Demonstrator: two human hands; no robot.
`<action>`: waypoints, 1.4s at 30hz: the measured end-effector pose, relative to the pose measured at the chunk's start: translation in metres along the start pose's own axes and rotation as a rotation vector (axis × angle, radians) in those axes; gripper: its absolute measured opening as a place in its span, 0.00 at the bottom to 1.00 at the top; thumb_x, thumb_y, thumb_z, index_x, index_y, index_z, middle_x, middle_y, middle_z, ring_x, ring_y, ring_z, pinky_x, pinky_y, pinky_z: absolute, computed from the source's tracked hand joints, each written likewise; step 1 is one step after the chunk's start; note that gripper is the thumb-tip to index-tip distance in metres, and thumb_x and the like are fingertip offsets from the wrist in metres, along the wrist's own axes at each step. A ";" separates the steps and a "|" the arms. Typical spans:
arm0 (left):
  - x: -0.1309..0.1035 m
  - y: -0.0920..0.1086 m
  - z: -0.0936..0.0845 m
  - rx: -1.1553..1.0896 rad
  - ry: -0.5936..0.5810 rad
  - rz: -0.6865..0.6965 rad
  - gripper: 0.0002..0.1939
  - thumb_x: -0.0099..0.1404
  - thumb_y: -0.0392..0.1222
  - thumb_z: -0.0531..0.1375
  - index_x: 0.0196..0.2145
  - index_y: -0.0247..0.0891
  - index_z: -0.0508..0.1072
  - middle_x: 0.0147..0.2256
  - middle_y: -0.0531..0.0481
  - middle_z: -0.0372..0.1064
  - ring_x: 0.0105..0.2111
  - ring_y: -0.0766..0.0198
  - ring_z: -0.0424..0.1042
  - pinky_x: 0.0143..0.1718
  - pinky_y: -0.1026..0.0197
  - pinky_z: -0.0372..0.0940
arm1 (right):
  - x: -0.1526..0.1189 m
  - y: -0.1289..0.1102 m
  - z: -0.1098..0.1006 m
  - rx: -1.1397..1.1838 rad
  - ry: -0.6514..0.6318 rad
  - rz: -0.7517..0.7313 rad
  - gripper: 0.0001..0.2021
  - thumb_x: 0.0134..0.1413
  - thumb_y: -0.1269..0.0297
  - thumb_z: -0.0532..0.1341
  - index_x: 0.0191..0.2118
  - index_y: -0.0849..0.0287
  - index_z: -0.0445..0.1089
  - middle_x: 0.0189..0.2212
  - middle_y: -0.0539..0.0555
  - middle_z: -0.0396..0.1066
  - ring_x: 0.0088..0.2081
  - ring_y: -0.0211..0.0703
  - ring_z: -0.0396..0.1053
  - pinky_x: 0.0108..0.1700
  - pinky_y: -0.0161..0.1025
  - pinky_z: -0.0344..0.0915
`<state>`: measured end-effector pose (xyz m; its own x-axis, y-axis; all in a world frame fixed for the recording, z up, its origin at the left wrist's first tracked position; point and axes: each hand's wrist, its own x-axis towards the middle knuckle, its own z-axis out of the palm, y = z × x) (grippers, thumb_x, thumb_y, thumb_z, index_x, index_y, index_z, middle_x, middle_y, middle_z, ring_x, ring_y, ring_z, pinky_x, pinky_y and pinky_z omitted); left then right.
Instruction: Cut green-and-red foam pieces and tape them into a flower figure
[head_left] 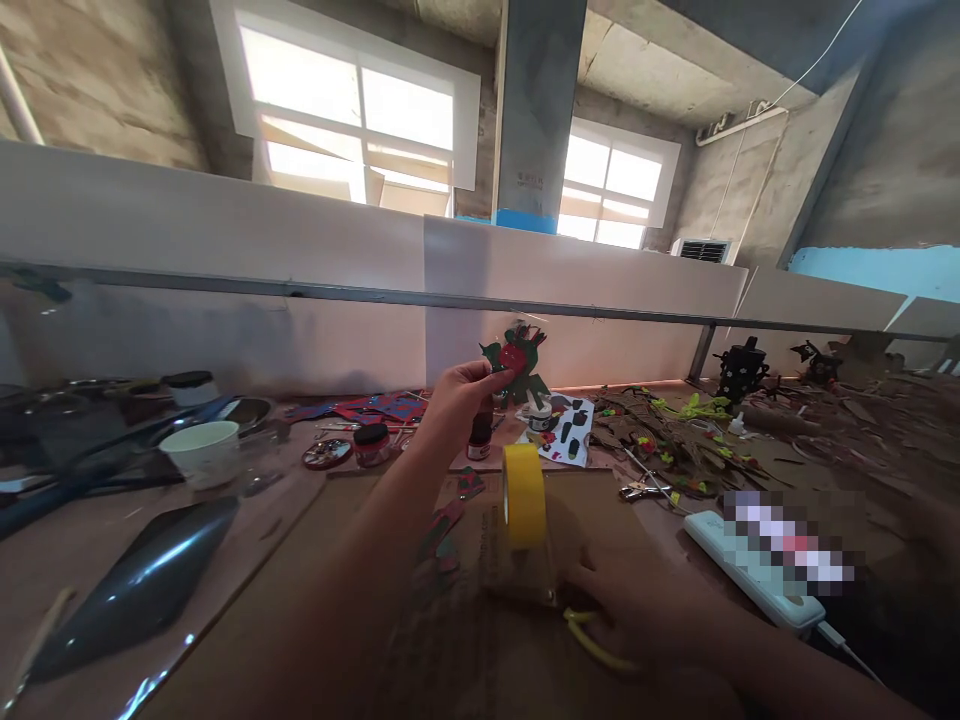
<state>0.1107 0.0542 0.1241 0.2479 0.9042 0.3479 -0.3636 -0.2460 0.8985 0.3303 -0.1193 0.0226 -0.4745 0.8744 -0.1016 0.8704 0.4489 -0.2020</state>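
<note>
My left hand (474, 385) is raised at the middle, its thumb and fingers pinching a small red and green painted piece (514, 358) with cut, leaf-like edges. Lower right, my right hand (619, 600) rests low over the cardboard (600, 510), its fingers curled at a yellow curved handle (596, 645); the rest of that item is hidden in shadow. Between the hands a roll of yellow tape (523, 497) stands on edge. Red and green cut pieces (448, 535) lie on the cardboard beside my left forearm.
Paint jars (370, 445), a dark bottle (480, 435) and a printed sheet (574, 430) stand or lie behind the cardboard. At left are a paper cup (201, 452) and a dark glossy sheet (142, 580). A white power strip (750, 570) and twigs (660, 435) are at right.
</note>
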 end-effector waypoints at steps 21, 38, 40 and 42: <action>-0.006 0.012 0.002 0.164 -0.080 0.073 0.17 0.49 0.52 0.72 0.27 0.36 0.77 0.25 0.46 0.75 0.24 0.59 0.74 0.24 0.61 0.62 | -0.008 0.037 -0.100 -0.115 0.550 0.147 0.19 0.55 0.65 0.61 0.53 0.58 0.72 0.43 0.61 0.71 0.39 0.47 0.71 0.43 0.42 0.69; -0.013 0.018 0.012 0.255 -0.084 0.171 0.18 0.50 0.53 0.70 0.21 0.36 0.72 0.20 0.52 0.68 0.20 0.67 0.64 0.24 0.64 0.57 | 0.029 0.008 -0.148 -0.268 0.425 -0.061 0.20 0.58 0.53 0.63 0.51 0.58 0.75 0.41 0.60 0.75 0.40 0.48 0.73 0.43 0.39 0.66; -0.013 0.019 0.013 0.258 -0.105 0.173 0.18 0.51 0.53 0.70 0.21 0.36 0.72 0.20 0.52 0.68 0.21 0.67 0.64 0.25 0.64 0.57 | 0.031 0.007 -0.148 -0.258 0.417 -0.068 0.18 0.58 0.54 0.63 0.50 0.58 0.76 0.40 0.59 0.75 0.39 0.47 0.73 0.42 0.38 0.65; -0.013 0.019 0.013 0.266 -0.117 0.178 0.18 0.52 0.53 0.69 0.21 0.36 0.72 0.20 0.52 0.68 0.21 0.67 0.63 0.25 0.64 0.57 | 0.032 0.005 -0.148 -0.252 0.407 -0.057 0.16 0.59 0.59 0.62 0.50 0.59 0.75 0.40 0.58 0.76 0.38 0.46 0.73 0.41 0.37 0.64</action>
<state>0.1120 0.0333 0.1405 0.3087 0.7967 0.5197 -0.1674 -0.4923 0.8542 0.3390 -0.0613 0.1624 -0.4766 0.8253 0.3028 0.8729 0.4853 0.0514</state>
